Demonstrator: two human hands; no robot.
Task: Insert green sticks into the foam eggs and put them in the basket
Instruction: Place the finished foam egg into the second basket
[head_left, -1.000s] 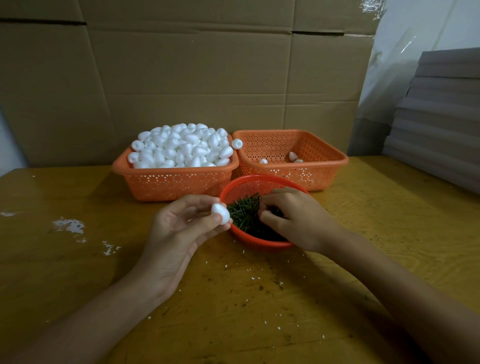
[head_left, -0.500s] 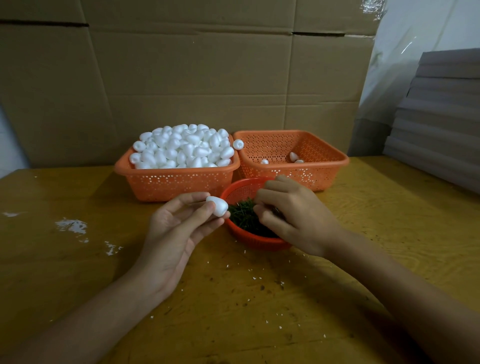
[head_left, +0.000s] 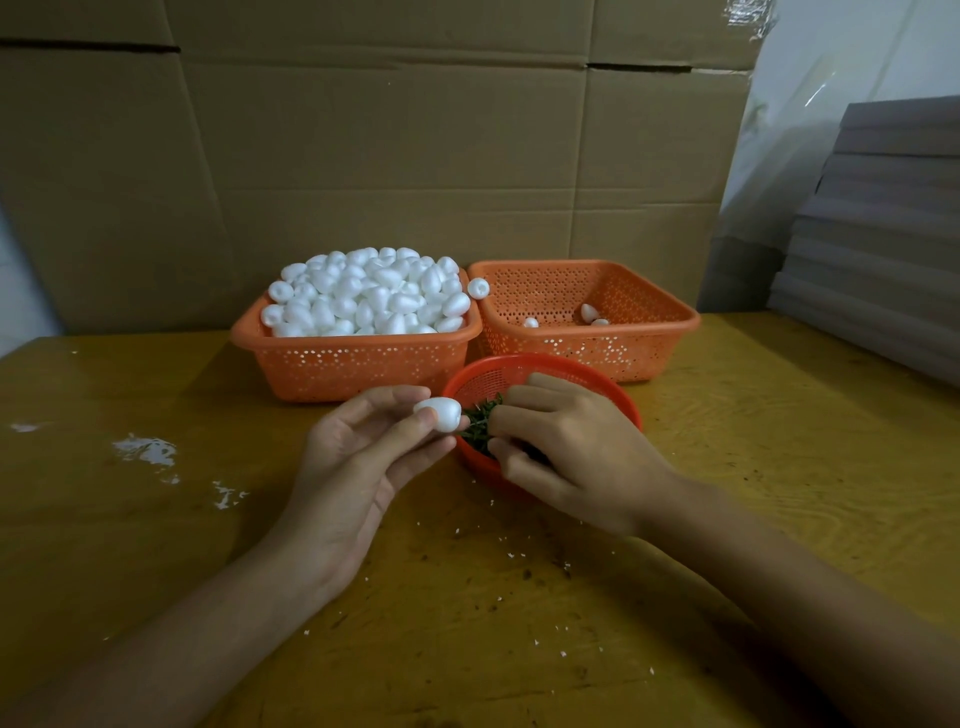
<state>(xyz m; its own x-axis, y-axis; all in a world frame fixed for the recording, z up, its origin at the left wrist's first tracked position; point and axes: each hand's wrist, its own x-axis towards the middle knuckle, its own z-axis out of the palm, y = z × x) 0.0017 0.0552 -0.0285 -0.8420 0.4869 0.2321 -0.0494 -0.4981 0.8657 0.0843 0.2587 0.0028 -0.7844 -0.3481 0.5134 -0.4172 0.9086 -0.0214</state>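
Observation:
My left hand (head_left: 358, 467) pinches a white foam egg (head_left: 439, 413) between thumb and fingertips, just left of a round red basket (head_left: 613, 395). Inside that basket lie several green sticks (head_left: 480, 423). My right hand (head_left: 566, 452) reaches into the red basket with curled fingers among the sticks; whether it holds one is hidden. Behind stand two orange baskets: the left one (head_left: 353, 364) is heaped with foam eggs (head_left: 369, 296), the right one (head_left: 623, 343) holds three eggs (head_left: 588, 312).
One loose egg (head_left: 478, 287) sits on the rims between the orange baskets. Cardboard boxes (head_left: 395, 156) wall off the back. Grey stacked boards (head_left: 883, 234) stand at the right. The yellow wooden table (head_left: 156, 519) carries white foam crumbs.
My left hand has lifted the egg slightly and brought it closer to the red basket. My right hand has shifted a little toward the egg while staying in the sticks.

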